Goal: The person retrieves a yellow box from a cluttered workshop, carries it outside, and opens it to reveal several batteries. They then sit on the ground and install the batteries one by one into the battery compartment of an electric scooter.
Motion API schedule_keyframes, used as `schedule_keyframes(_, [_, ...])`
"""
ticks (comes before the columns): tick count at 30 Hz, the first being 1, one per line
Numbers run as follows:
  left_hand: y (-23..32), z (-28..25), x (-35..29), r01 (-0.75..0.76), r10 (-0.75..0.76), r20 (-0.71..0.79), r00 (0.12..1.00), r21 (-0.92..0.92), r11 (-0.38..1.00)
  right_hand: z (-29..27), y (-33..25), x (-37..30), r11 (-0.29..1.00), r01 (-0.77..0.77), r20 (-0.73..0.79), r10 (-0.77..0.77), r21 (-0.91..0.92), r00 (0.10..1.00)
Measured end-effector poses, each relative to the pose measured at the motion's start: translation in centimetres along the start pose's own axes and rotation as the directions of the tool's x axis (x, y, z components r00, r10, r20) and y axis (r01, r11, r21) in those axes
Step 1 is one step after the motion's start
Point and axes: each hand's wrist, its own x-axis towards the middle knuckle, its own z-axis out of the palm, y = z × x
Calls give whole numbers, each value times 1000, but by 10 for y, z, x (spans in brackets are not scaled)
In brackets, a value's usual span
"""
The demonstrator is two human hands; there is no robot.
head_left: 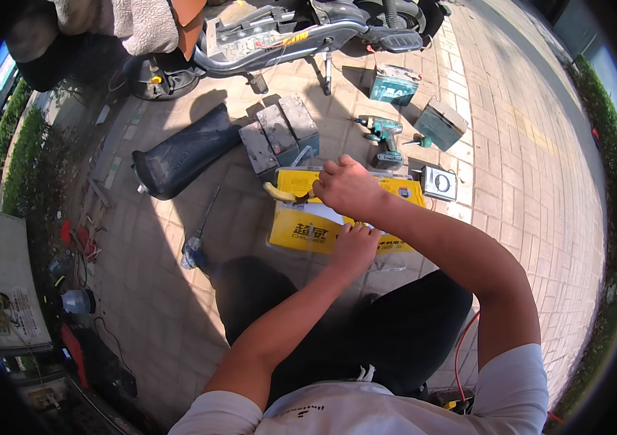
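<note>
In front of my knees lies a yellow cardboard box [297,226] with dark printing and a pale patch on its upper face. My right hand [348,190] is closed in a fist above the box, around what looks like a pair of yellow-handled pliers [281,193]; a curved yellow handle and a dark metal part stick out to its left. My left hand [355,249] presses bunched fingers onto the box's near part, beside the pale patch. Whatever its fingertips pinch is mostly hidden. Clear plastic shows around the box's edges.
Beyond the box stand grey batteries [279,134], with more batteries [394,84] [440,125] at the right. A teal cordless drill [384,138], a small meter [439,183], a black plastic cover [188,152] and a long screwdriver [196,243] lie around. A scooter [286,43] lies behind.
</note>
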Motion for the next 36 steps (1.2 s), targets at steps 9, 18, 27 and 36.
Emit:
schedule_keyframes(9, [48, -4, -36, 26, -24, -56, 998, 52, 998, 54, -38, 69, 995, 64, 0, -64, 77, 998])
schedule_keyframes(18, [16, -24, -29, -161, 156, 385, 910, -19, 987, -39, 96, 4, 884, -345, 28, 355, 314, 935])
schedule_keyframes(27, [-31, 14, -58, -576, 481, 344, 807, 272, 771, -21, 38, -244, 312, -930, 341, 867, 193, 362])
schedule_keyframes(36, [-81, 115, -76, -562, 401, 406, 821, 459, 688, 71, 7, -208, 519, -668, 623, 292, 534, 725])
